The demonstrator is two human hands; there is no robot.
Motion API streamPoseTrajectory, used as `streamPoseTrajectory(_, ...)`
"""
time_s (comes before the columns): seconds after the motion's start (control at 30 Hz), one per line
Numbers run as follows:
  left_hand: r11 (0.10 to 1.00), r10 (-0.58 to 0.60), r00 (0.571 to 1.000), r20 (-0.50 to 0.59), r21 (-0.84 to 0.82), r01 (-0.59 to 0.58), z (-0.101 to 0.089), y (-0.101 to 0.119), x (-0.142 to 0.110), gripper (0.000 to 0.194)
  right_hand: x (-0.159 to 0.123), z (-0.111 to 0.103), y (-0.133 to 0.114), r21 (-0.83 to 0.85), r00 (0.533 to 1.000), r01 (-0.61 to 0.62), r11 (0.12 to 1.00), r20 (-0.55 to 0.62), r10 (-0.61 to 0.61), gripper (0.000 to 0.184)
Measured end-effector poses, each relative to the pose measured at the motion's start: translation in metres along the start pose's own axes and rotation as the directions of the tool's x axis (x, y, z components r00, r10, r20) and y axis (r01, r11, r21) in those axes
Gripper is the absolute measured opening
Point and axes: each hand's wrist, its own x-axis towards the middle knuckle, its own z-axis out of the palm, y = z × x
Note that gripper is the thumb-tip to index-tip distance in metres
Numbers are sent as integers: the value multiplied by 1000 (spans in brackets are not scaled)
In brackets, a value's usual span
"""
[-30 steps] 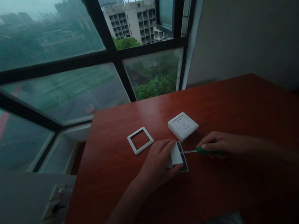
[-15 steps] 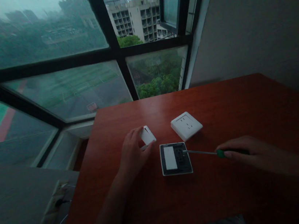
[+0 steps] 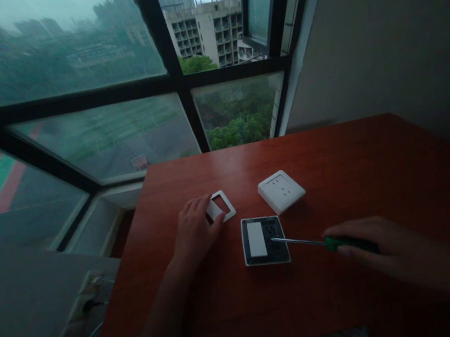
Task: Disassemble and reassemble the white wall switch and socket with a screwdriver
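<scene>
Lying flat on the reddish-brown desk [image 3: 331, 160], the opened switch-socket unit [image 3: 278, 254] held 1 white rectangular panel [image 3: 256, 239] beside its dark interior. The green-handled screwdriver [image 3: 301, 241] reached over that interior, its handle clamped in the right hand's [image 3: 367, 238] closed fingers. The left hand [image 3: 195, 227] pinched a small white plate [image 3: 213, 210] between thumb and fingertips, at the square white frame [image 3: 229, 206]. Behind the unit sat a white socket [image 3: 281, 191], near the frame.
</scene>
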Motion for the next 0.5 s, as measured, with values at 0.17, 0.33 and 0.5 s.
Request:
streamPoseTrajectory(0.17, 993, 2, 999, -47, -117, -8, -6, 6, -2, 39, 3, -6, -10, 35, 1000, 9, 999, -2, -9, 36)
streamPoseTrajectory(0.33, 904, 187, 970, 158, -414, -107, -14, 28, -11, 51, 7, -19, -25, -51, 996, 85, 995, 34, -84, 28)
streamPoseTrajectory(0.5, 866, 292, 907, 303, -486, -117, -15, 47, -20, 76, 15, -31, -46, -166, 982, 184, 969, -3, -187, 25)
